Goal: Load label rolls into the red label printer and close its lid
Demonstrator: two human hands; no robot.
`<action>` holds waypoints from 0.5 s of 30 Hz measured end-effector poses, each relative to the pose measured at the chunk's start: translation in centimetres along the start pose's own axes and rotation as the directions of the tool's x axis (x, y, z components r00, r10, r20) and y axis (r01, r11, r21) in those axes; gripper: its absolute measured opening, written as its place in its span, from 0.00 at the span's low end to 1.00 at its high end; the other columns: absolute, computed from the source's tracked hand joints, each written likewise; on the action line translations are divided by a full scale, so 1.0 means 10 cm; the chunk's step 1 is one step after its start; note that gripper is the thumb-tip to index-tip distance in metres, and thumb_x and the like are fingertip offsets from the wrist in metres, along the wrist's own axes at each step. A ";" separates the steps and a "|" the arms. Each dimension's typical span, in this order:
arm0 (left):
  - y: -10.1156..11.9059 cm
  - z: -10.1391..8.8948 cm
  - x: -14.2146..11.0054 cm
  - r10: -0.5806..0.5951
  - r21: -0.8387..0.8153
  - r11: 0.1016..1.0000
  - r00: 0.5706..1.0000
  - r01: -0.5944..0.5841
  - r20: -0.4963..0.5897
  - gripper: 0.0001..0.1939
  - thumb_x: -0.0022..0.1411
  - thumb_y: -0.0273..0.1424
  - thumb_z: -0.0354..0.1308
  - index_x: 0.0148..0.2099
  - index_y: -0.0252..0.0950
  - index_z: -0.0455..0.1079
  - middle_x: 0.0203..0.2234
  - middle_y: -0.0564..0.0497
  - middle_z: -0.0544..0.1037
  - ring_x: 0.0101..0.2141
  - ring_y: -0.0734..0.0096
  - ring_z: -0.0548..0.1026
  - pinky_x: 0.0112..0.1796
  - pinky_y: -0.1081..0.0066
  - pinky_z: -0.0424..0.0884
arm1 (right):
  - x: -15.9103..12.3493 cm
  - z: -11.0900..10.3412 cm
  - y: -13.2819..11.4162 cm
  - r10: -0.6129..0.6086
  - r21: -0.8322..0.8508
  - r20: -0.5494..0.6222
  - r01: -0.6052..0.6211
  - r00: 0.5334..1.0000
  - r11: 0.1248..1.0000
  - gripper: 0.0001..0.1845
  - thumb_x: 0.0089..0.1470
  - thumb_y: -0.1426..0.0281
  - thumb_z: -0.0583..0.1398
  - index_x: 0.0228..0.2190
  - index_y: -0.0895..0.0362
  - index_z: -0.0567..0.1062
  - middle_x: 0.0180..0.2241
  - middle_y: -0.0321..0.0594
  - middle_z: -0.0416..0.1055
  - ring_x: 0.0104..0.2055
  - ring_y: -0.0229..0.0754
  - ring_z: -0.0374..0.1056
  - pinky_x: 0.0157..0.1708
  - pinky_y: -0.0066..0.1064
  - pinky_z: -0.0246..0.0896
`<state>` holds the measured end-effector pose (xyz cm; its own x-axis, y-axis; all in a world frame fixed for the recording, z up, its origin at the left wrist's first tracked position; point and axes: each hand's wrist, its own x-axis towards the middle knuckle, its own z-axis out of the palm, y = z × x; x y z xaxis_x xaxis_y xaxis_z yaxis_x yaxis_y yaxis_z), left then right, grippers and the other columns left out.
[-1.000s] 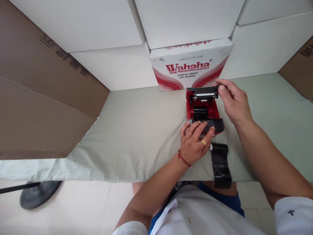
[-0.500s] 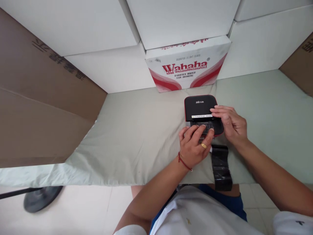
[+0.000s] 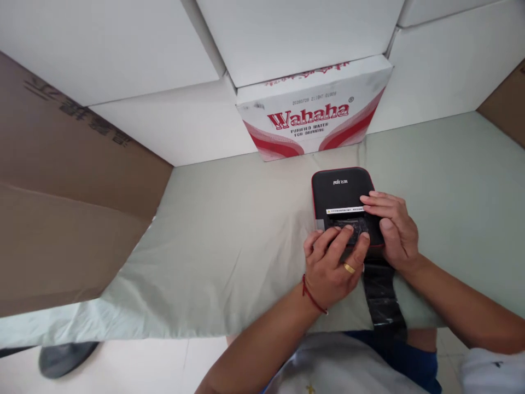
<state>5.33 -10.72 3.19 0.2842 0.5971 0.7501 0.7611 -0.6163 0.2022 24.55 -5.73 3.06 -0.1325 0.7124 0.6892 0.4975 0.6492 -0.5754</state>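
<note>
A small black label printer point(image 3: 342, 191) with a red rim lies on the cloth-covered table. Across its top runs a narrow white warning sticker point(image 3: 344, 210), and below that is a slot area with a crinkled, glossy black film point(image 3: 357, 225). My left hand point(image 3: 332, 262), wearing a ring and a red string bracelet, lies palm down with bent, separated fingertips pressing on that film. At the right side my right hand point(image 3: 396, 227) grips the printer, fingers over its top and thumb at the edge. Below the printer, a black glossy strip point(image 3: 383, 301) hangs over the table's front edge.
Behind the printer stands a white and red Wahaha water carton point(image 3: 315, 120) against stacked white boxes point(image 3: 156, 44). A large brown cardboard box point(image 3: 74, 219) stands left, another point(image 3: 502, 104) right. The pale green cloth point(image 3: 213, 246) is wrinkled. A round black base point(image 3: 68, 358) rests on the floor.
The view has shifted slightly, so printer and hands sit lower in the picture. My hands keep nearly the same places on the printer; the black strip appears a little farther right.
</note>
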 end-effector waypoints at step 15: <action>0.13 -0.02 -0.16 -0.173 -0.144 0.975 0.985 0.170 -0.008 0.19 0.67 0.26 0.56 0.55 0.43 0.80 0.43 0.48 0.88 0.58 0.63 0.75 0.76 0.61 0.50 | -0.06 -0.08 -0.15 0.018 -0.034 0.188 -0.012 0.982 0.999 0.29 0.69 0.65 0.54 0.69 0.50 0.69 0.61 0.50 0.77 0.69 0.58 0.66 0.63 0.59 0.67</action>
<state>5.73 -12.52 2.39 0.1429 0.6907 0.7089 0.7063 -0.5729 0.4157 24.59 -7.34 3.87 -0.2826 0.7616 0.5832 0.5278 0.6311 -0.5684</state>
